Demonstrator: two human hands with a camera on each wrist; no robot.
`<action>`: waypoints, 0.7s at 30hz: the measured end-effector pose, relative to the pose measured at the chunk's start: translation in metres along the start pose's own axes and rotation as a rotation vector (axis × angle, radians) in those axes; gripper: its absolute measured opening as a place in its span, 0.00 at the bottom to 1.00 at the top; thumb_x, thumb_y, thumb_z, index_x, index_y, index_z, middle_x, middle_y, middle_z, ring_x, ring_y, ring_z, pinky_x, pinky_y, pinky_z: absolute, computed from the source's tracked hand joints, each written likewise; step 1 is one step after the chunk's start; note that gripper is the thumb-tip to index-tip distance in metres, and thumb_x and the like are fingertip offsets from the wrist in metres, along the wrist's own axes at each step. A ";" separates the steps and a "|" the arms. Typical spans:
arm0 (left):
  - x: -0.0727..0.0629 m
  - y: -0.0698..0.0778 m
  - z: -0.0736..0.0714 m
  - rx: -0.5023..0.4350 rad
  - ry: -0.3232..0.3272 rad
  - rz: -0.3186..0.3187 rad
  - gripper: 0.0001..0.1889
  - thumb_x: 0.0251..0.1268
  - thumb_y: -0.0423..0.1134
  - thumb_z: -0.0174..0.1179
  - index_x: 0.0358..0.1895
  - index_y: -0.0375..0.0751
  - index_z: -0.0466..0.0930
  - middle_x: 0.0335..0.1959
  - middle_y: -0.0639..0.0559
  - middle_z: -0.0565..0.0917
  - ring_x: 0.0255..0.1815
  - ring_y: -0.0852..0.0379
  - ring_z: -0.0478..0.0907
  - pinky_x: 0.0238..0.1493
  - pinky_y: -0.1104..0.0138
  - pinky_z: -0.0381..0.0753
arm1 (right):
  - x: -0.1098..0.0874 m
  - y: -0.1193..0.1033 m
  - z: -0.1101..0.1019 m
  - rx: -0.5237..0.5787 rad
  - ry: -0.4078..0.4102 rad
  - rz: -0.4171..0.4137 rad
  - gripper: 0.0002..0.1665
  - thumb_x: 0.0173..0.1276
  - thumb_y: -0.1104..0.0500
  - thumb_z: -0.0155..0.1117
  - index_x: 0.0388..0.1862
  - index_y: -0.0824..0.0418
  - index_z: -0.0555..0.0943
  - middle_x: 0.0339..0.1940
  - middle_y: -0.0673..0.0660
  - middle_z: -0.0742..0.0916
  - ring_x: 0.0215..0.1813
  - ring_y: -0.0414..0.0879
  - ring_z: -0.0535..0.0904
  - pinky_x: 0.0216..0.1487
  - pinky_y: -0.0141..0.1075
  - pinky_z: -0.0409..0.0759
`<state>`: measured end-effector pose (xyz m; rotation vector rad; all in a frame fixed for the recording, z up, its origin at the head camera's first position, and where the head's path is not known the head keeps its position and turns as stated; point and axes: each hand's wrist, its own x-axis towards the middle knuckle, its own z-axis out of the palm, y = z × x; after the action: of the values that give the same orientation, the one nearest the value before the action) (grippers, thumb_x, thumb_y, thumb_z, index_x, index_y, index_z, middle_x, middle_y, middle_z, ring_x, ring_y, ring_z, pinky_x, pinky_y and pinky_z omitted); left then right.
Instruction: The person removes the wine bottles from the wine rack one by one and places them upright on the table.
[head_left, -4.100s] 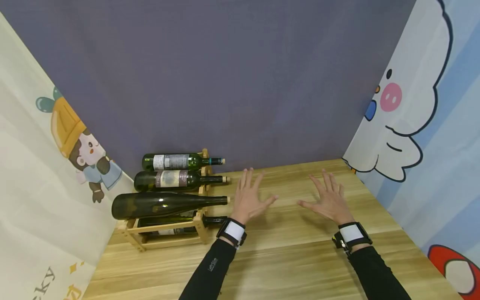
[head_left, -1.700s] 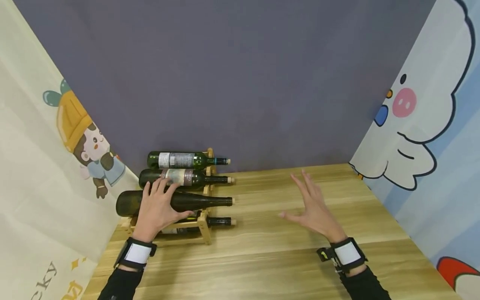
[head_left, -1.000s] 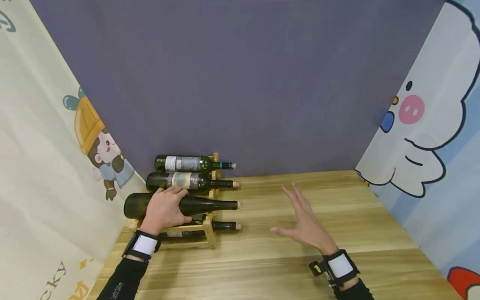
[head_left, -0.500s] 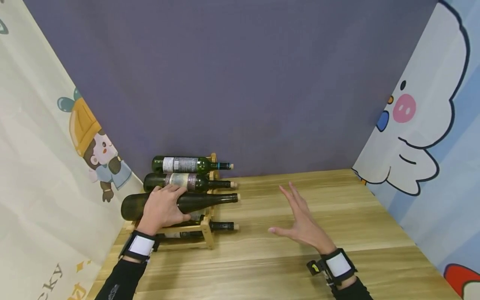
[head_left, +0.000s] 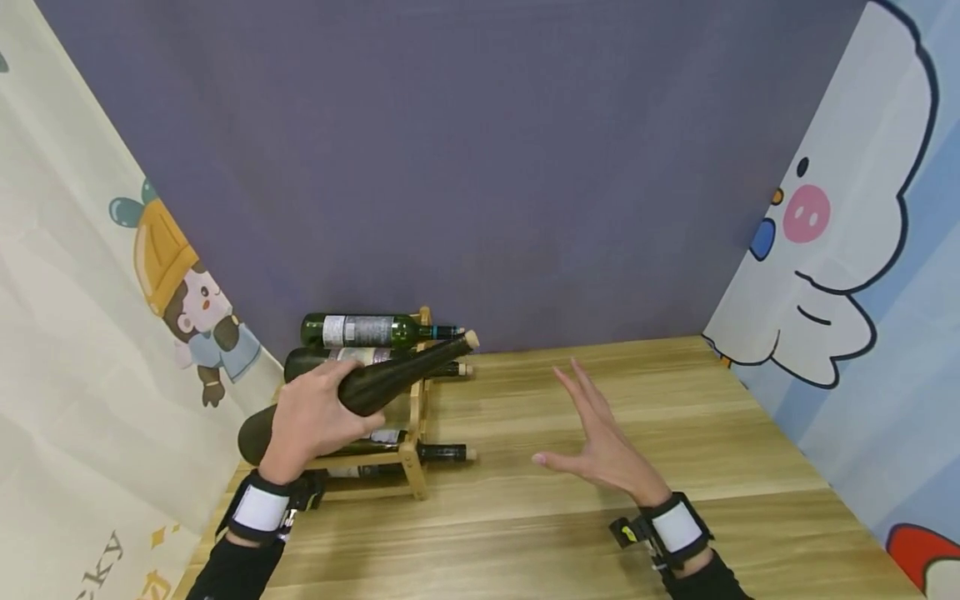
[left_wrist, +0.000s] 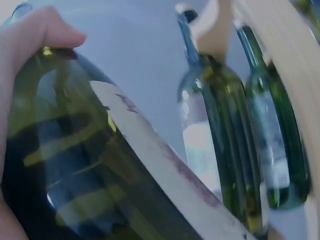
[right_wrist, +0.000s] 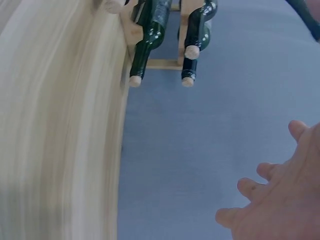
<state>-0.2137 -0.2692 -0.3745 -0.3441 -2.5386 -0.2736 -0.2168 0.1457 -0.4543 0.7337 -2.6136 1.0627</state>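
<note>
My left hand grips a dark wine bottle round its body. The bottle is tilted above the wooden rack, its corked neck pointing up and to the right. In the left wrist view a pale label shows on the side of the held bottle, and the thumb lies across its glass. Over the table to the right, my right hand hovers with fingers spread and holds nothing; the right wrist view shows that hand well apart from the bottles.
Several bottles lie in the rack: a green bottle at the back, a dark bottle in front of it, and others lower down, including a corked neck. A grey curtain stands behind the wooden table.
My left hand moved from the table to the bottle, took hold of it and raised it off the rack, neck tilting upward. My right hand shifted a little to the left and stayed spread.
</note>
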 end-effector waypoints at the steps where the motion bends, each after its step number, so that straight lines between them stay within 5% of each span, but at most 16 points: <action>1: 0.000 0.002 -0.002 -0.027 0.002 -0.007 0.41 0.31 0.61 0.78 0.56 0.47 0.83 0.33 0.46 0.86 0.23 0.52 0.75 0.20 0.61 0.68 | 0.001 -0.001 -0.001 0.009 0.002 -0.007 0.73 0.50 0.36 0.81 0.86 0.41 0.45 0.87 0.58 0.43 0.84 0.72 0.45 0.63 0.82 0.56; 16: -0.009 0.038 -0.020 -0.336 -0.050 -0.131 0.20 0.44 0.51 0.76 0.42 0.60 0.79 0.23 0.56 0.79 0.20 0.60 0.71 0.23 0.66 0.69 | 0.011 -0.026 -0.007 0.102 -0.010 -0.083 0.74 0.50 0.40 0.82 0.86 0.41 0.43 0.87 0.54 0.41 0.85 0.69 0.43 0.64 0.82 0.53; 21: -0.010 0.048 -0.019 -0.497 -0.080 -0.131 0.21 0.48 0.47 0.77 0.47 0.59 0.81 0.26 0.56 0.82 0.21 0.59 0.74 0.25 0.67 0.72 | 0.014 -0.032 -0.010 0.161 -0.017 -0.099 0.73 0.51 0.43 0.81 0.86 0.45 0.43 0.88 0.53 0.41 0.85 0.68 0.43 0.64 0.83 0.51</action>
<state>-0.1819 -0.2311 -0.3588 -0.3786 -2.5492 -0.9647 -0.2117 0.1283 -0.4233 0.9011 -2.4973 1.2531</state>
